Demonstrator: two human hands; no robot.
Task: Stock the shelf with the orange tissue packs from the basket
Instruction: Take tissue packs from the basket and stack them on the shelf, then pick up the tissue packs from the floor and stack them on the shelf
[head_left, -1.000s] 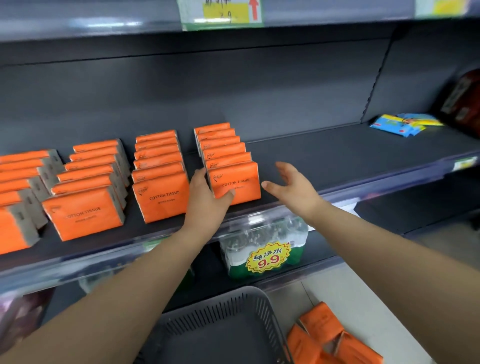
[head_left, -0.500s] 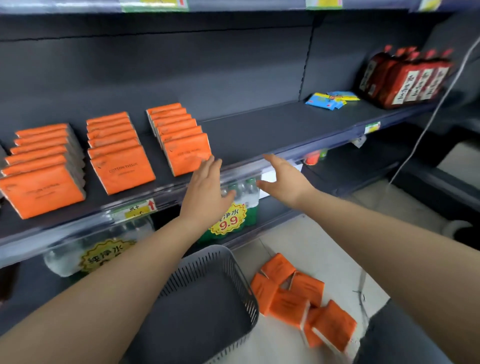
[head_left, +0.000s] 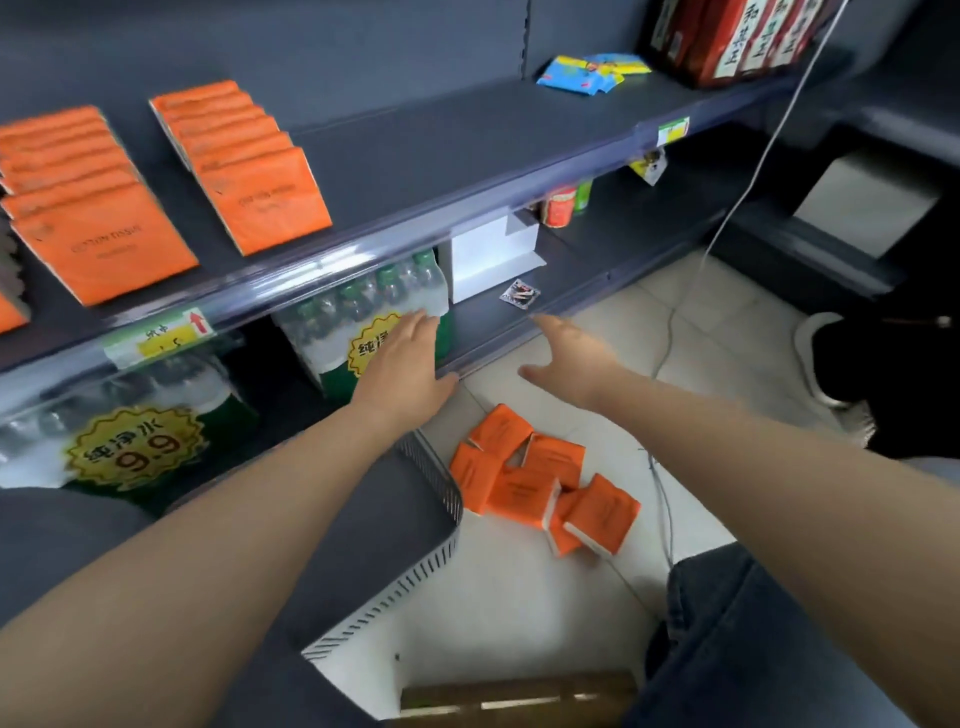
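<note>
Left hand (head_left: 402, 364) and right hand (head_left: 571, 358) have dropped below the shelf (head_left: 441, 145) edge, apparently nearer the floor packs (head_left: 524, 488).

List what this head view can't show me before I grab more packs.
All in the head view:
1. Dark grey slotted plastic basket: the left forearm covers much of its inside.
2. Shelved orange tissue packs: leftmost rows cut by the left edge.
3. Orange tissue packs piled on the floor: overlapping, count unclear.
4. Yellow shelf price tag: print blurred.
</note>
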